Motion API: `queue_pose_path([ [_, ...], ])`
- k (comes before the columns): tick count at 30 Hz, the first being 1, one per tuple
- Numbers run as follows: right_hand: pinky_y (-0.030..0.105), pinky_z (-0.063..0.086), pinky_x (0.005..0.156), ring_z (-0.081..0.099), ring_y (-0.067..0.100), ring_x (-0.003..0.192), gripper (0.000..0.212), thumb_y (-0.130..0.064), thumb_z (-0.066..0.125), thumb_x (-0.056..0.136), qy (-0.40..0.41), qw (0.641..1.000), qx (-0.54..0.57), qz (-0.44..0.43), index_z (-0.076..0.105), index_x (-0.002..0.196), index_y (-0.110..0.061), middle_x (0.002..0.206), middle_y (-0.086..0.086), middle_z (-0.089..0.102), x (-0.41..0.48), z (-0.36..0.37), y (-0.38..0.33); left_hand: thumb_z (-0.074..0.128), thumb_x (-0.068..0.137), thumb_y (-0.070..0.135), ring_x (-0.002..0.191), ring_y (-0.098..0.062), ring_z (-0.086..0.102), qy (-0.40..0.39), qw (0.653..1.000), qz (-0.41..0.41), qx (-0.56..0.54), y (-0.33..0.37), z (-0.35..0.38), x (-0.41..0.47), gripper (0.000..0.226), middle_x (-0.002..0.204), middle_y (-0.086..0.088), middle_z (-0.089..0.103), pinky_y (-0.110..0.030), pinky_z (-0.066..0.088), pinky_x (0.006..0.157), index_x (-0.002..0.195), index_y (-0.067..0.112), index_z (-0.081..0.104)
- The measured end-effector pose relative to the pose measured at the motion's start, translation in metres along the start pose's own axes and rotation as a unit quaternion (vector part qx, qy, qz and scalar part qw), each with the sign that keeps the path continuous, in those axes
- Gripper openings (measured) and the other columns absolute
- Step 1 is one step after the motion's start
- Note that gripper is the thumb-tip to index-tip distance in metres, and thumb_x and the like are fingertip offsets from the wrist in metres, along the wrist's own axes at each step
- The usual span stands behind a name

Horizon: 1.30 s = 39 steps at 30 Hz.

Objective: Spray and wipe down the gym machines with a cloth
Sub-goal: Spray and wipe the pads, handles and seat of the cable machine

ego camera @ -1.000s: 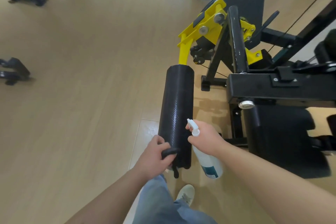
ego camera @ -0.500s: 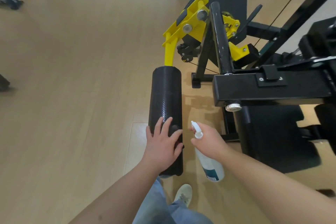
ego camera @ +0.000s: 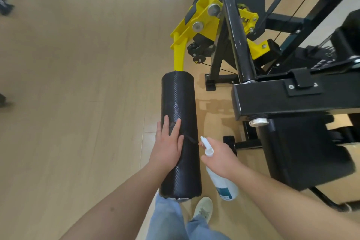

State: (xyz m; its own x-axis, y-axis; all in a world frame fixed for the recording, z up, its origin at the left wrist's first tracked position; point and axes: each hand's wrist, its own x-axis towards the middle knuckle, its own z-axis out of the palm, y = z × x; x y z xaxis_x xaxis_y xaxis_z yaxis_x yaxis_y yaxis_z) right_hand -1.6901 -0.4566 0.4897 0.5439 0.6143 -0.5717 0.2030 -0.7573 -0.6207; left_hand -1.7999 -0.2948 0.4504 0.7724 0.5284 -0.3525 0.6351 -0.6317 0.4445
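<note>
Nearest to us, above our shoe [ego camera: 203, 208], is the near end of the pad [ego camera: 178, 95]. It is a long black roller, and its long axis runs straight away from us over the floor [ego camera: 78, 84].

Just right of this near end hangs the bottle [ego camera: 224, 185]. Our right hand [ego camera: 220, 159] has its fingers curled round the bottle's neck. The white nozzle points to the pad but does not touch it.

A little further, our left hand [ego camera: 167, 148] lies flat on the upper left side of the pad, with the fingers straight and spread. It presses the cloth [ego camera: 172, 125] against the pad. The cloth is dark like the pad, so we see only a bunch of it between the fingers and a thin tail at the right of the hand.

We judge that the wiping is the step in hand, and the left hand is the nearer one for it. Most of the pad lies beyond the fingertips, so the stroke should go forward along the axis to the far end. There the yellow arm [ego camera: 179, 56] joins the pad. The black frame [ego camera: 292, 97] stands to the right, well apart from the cloth, and we think it waits its turn.
</note>
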Motion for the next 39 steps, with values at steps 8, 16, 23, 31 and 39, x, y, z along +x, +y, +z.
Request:
queue_pose_path([
  [8,0.021,0.048,0.073,0.059,0.008,0.092,0.033,-0.020,0.066,0.092,0.033,0.999,0.034,0.019,0.054,0.112,-0.043,0.110,-0.016,0.059,0.043,0.001,-0.011,0.049,0.106,0.037,0.159,-0.018,0.005,0.065,0.988,0.087,-0.110,-0.022,-0.004,0.047,0.035,0.173,0.000,0.004,-0.028,0.018,0.121,0.140,0.035,0.058],
  [16,0.043,0.059,0.084,0.063,0.019,0.089,0.022,-0.019,0.062,0.092,0.061,0.997,0.024,0.048,0.062,0.114,-0.023,0.100,-0.008,0.062,0.088,-0.005,-0.030,0.053,0.106,0.029,0.158,-0.036,0.000,0.093,0.979,0.036,-0.178,-0.005,-0.046,0.167,0.014,0.172,-0.010,0.009,-0.041,0.015,0.126,0.111,0.024,0.064],
  [23,0.042,0.055,0.082,0.061,0.020,0.088,0.029,-0.017,0.060,0.091,0.076,0.994,0.056,0.054,0.060,0.117,-0.031,0.095,-0.006,0.061,0.112,-0.021,-0.034,0.046,0.108,0.033,0.157,-0.040,0.006,0.065,0.990,0.060,-0.109,0.012,-0.081,0.249,0.024,0.169,-0.012,0.022,-0.062,0.017,0.123,0.120,0.023,0.065],
  [31,0.042,0.055,0.082,0.059,0.017,0.086,0.030,-0.016,0.062,0.090,0.092,0.993,0.061,0.033,0.057,0.111,-0.036,0.095,-0.008,0.058,0.110,-0.023,-0.035,0.046,0.106,0.040,0.155,-0.046,-0.006,0.045,0.987,0.153,-0.022,-0.001,-0.058,0.179,0.023,0.170,0.004,0.021,-0.063,0.030,0.118,0.110,0.030,0.067],
  [39,0.040,0.057,0.084,0.060,0.016,0.089,0.034,-0.017,0.062,0.091,0.075,0.996,0.039,0.033,0.055,0.114,-0.040,0.099,-0.012,0.061,0.068,-0.013,-0.023,0.040,0.103,0.041,0.154,-0.050,0.000,0.064,0.986,0.133,-0.074,-0.020,-0.024,0.087,0.031,0.168,-0.007,0.025,-0.057,0.011,0.125,0.104,0.028,0.068],
])
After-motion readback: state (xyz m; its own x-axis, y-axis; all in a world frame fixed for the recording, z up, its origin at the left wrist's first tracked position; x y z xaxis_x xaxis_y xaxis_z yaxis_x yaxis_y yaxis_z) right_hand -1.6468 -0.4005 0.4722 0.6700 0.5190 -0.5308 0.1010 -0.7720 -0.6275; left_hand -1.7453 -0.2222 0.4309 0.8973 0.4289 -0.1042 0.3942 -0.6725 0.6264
